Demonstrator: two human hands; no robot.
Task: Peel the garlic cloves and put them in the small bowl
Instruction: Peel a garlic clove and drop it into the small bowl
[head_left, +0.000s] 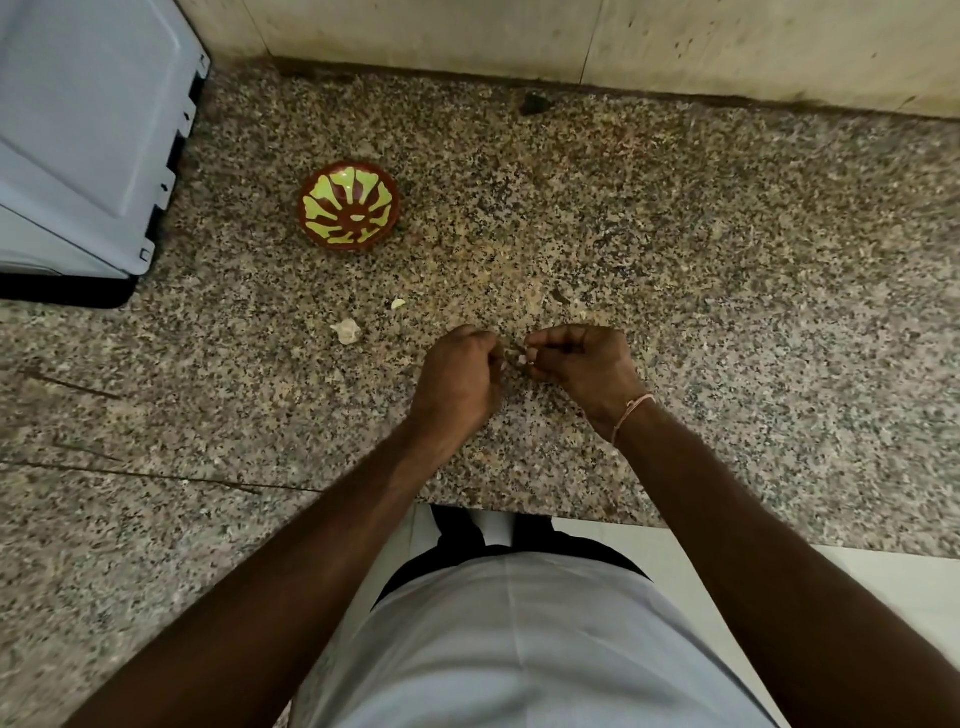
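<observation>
A small red-brown bowl (349, 206) with a yellow-green petal pattern stands on the speckled granite counter (675, 249), up and left of my hands. A small pale piece lies at its centre. My left hand (460, 376) and my right hand (582, 364) meet over the counter's middle, fingers curled. Between their fingertips a garlic clove (524, 359) shows as a small white bit, mostly hidden; my right fingers pinch it. Whether the left fingers grip it is hidden. A pale garlic piece (346, 330) and a smaller scrap (398, 303) lie on the counter left of my hands.
A light grey-blue appliance (88, 135) fills the back left corner of the counter. A tiled wall (571, 36) runs along the back. The counter's front edge (519, 512) is just before my body, with pale floor (883, 582) at lower right.
</observation>
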